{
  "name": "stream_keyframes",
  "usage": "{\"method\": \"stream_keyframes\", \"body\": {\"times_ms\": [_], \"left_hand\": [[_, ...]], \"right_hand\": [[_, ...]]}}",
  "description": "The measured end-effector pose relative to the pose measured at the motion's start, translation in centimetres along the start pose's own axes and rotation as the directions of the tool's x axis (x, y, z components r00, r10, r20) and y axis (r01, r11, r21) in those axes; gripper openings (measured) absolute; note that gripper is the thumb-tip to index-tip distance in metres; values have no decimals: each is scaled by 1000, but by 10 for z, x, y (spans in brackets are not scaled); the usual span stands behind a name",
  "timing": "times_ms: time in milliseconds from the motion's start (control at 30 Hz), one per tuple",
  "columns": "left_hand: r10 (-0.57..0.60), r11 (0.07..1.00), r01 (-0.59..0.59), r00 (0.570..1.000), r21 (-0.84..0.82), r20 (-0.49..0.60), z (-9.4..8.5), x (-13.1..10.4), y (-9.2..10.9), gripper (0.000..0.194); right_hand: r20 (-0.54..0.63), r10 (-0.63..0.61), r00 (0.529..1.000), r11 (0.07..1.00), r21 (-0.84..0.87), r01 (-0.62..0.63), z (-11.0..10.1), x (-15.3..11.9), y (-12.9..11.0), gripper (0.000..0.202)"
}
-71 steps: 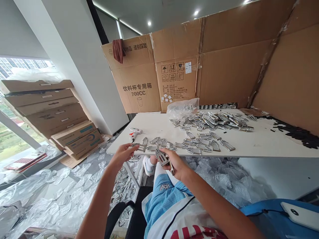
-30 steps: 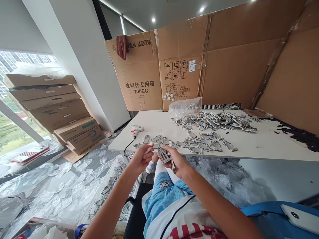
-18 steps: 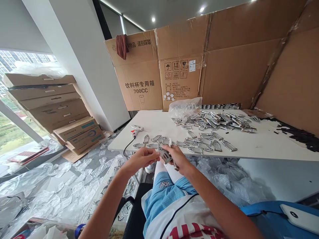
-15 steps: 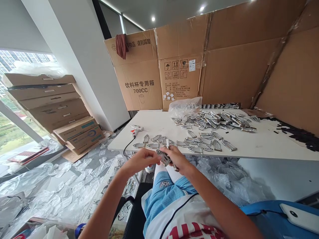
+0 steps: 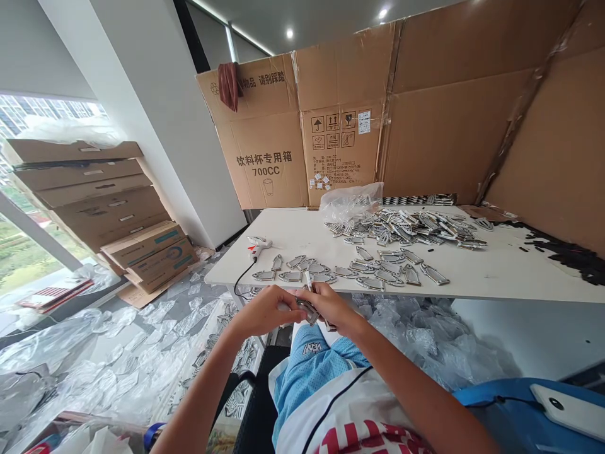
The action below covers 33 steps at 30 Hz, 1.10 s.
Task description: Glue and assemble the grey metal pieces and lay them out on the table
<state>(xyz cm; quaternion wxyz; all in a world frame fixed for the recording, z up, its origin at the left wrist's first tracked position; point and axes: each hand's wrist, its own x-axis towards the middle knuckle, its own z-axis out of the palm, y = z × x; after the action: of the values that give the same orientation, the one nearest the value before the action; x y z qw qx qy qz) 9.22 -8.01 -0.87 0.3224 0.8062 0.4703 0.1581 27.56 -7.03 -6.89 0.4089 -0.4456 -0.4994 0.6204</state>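
My left hand (image 5: 271,310) is closed, its thumb and fingers pinching at the near side of a small silver metal buckle-like piece (image 5: 309,313). Around the same piece the fingers of my right hand (image 5: 331,305) are closed, and a thin white stick (image 5: 309,280) pokes up out of that hand. Both hands are over my lap, just in front of the table edge, and they hide much of the piece. Similar silver pieces (image 5: 388,277) lie loose on the white table (image 5: 297,236) beyond my hands.
A white glue gun (image 5: 259,246) with a black cord lies at the table's left. Behind are a heap of silver pieces (image 5: 416,227), a clear plastic bag (image 5: 352,200) and cardboard walls (image 5: 345,82). Black strips (image 5: 567,252) lie far right. Plastic wrappings (image 5: 108,366) cover the floor.
The metal piece has tilted and moved slightly down, and more of it is hidden by my fingers. The white stick has shifted left. My left hand has come round closer to my right.
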Motion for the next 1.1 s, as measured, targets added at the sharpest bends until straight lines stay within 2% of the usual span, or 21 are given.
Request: {"method": "stream_keyframes", "body": {"times_ms": [133,300,467,633,700,800,900,1100], "left_hand": [[-7,998,7,1000,69,-10,0,-1,-1,27],[-52,993,63,993,101,-105,4,-1,0,30],[-94,993,104,983,60,-160,3,1,1,40],[-126,992,117,975,-56,-185,-1,6,-11,52],[-114,989,95,978,-117,-172,0,10,-15,54],[-99,972,80,992,-223,-79,7,15,-18,56],[-109,935,109,994,-338,19,15,20,-18,57],[-59,850,77,997,-522,51,22,26,-21,52]], "right_hand": [[0,-11,1000,1000,-2,11,4,-2,0,27],[30,-17,999,999,30,16,6,-5,-1,27],[10,5,1000,997,71,-6,7,-7,-5,25],[-71,26,997,986,165,-14,8,-2,-5,31],[-119,18,993,969,247,12,8,-1,-5,36],[-167,10,986,948,314,43,8,0,-4,42],[-206,28,978,953,302,36,8,1,-2,43],[-250,-26,968,964,249,90,6,8,6,44]]}}
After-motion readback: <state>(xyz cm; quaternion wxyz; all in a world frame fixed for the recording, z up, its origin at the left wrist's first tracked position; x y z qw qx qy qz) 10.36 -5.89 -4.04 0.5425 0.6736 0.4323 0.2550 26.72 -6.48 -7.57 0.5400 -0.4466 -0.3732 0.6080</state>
